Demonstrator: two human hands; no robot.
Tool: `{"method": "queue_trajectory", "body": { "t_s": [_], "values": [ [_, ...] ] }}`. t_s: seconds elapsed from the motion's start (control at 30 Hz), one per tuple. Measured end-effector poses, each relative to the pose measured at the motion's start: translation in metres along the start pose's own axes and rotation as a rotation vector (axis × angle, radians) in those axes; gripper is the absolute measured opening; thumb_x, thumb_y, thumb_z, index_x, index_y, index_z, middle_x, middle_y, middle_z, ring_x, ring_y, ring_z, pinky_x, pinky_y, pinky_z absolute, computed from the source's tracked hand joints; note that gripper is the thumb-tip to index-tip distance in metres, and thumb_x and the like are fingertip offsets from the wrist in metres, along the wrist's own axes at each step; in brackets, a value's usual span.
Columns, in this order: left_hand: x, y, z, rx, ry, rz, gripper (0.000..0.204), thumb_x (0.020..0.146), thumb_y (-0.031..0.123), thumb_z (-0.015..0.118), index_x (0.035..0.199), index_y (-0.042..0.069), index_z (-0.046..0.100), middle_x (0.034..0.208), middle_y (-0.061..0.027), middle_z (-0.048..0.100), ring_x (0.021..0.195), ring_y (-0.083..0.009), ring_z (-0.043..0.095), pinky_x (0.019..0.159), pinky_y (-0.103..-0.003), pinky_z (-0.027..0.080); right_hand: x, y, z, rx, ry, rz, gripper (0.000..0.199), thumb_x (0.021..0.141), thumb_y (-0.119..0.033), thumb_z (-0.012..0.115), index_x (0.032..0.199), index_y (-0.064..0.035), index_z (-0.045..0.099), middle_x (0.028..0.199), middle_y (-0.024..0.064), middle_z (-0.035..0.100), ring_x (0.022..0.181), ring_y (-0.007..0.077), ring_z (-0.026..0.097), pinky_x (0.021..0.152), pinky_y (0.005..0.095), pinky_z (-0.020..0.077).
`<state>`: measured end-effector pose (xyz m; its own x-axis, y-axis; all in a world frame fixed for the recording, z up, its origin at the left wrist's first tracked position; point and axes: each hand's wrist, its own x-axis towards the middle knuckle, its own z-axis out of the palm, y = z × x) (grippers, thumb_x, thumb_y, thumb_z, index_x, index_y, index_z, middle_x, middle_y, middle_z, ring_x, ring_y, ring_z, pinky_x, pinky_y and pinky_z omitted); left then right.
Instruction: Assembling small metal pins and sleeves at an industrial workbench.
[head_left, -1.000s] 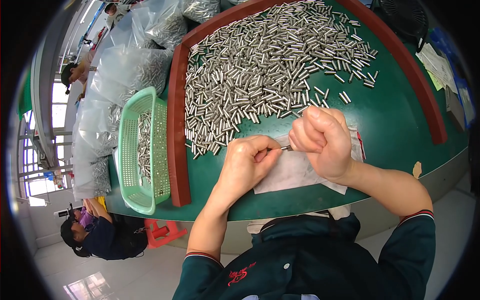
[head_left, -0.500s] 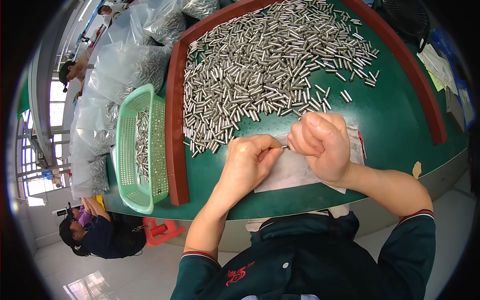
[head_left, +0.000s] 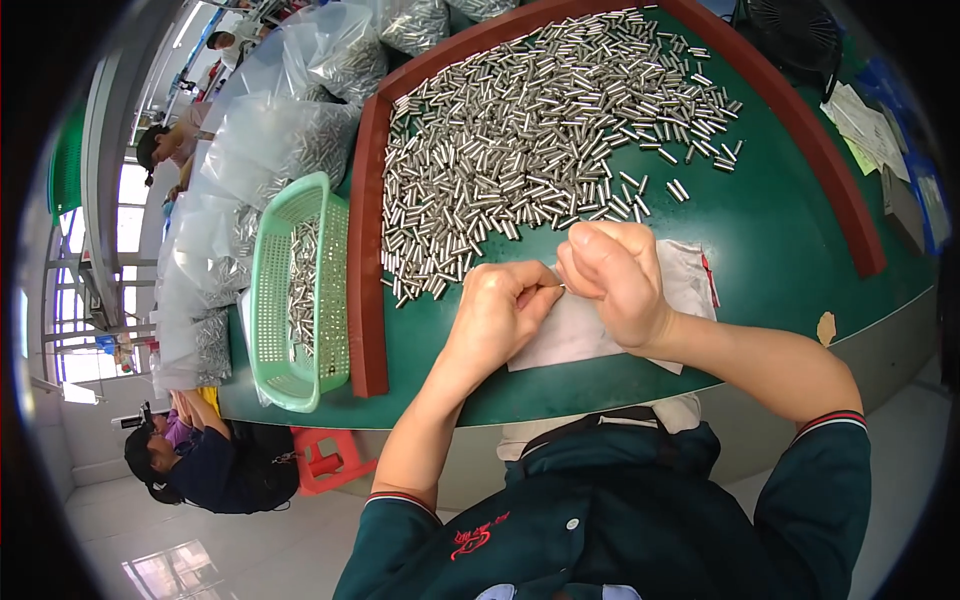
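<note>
A pale green perforated plastic basket [head_left: 300, 290] holds shiny pins. Right of it, the left hand [head_left: 497, 312] and right hand [head_left: 617, 280], both curled closed, pinch one small metal cylinder [head_left: 562, 289] between fingertips above a white plastic bag [head_left: 690, 285] on smooth green tabletop [head_left: 790, 230].

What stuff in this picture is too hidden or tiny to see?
- Head view: whatever the left hand and right hand pinch between them is tiny and covered by fingers.
- White bag: mostly hidden under both hands.
- Metal pins: too small for detail.
- Clear bags: glare blurs their contents.
- Green basket: mesh hides what lies deep inside.
</note>
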<state>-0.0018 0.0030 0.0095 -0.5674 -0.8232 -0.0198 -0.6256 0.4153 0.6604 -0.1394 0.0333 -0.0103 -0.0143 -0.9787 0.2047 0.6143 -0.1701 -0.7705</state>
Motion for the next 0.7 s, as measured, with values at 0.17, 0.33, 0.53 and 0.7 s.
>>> {"method": "queue_trajectory", "body": {
  "t_s": [0.17, 0.33, 0.53, 0.7],
  "values": [
    [-0.002, -0.003, 0.001, 0.009, 0.024, -0.008, 0.003, 0.067, 0.002, 0.060, 0.069, 0.000, 0.059, 0.049, -0.0096, 0.047, 0.041, -0.0177, 0.046, 0.043, -0.029, 0.038, 0.004, -0.009, -0.001, -0.003, 0.027, 0.019, 0.040, 0.087, -0.018, 0.037, 0.050, -0.0098, 0.024, 0.043, -0.0019, 0.026, 0.041, 0.0069, 0.020, 0.043, 0.0239, 0.0203],
    [-0.001, -0.013, -0.005, -0.245, 0.064, -0.004, 0.004, 0.071, 0.004, 0.060, 0.071, 0.000, 0.058, 0.059, -0.0017, 0.051, 0.048, -0.0085, 0.045, 0.045, -0.024, 0.036, 0.003, -0.013, -0.003, -0.040, -0.005, 0.005, 0.040, 0.086, -0.018, 0.037, 0.049, -0.0099, 0.024, 0.042, -0.0016, 0.025, 0.040, 0.0073, 0.019, 0.042, 0.0244, 0.0200],
    [0.001, -0.036, -0.017, -1.445, -0.125, -0.232, 0.008, 0.083, 0.008, 0.054, 0.091, 0.007, 0.055, 0.081, -0.0054, 0.059, 0.046, -0.0009, 0.029, 0.041, -0.015, 0.022, 0.001, -0.008, -0.009, 0.048, -0.027, 0.041, 0.038, 0.086, -0.016, 0.038, 0.052, -0.0081, 0.026, 0.045, -0.0033, 0.026, 0.042, 0.0056, 0.022, 0.042, 0.0230, 0.0190],
    [0.003, -0.036, -0.023, -1.498, -0.085, -0.319, 0.013, 0.085, 0.010, 0.050, 0.095, 0.003, 0.055, 0.081, -0.0058, 0.059, 0.042, -0.0001, 0.025, 0.040, -0.015, 0.021, 0.005, -0.012, -0.007, 0.090, -0.009, 0.078, 0.038, 0.086, -0.015, 0.038, 0.051, -0.0091, 0.025, 0.044, -0.0024, 0.027, 0.042, 0.0058, 0.021, 0.042, 0.0229, 0.0197]
  ]
}}
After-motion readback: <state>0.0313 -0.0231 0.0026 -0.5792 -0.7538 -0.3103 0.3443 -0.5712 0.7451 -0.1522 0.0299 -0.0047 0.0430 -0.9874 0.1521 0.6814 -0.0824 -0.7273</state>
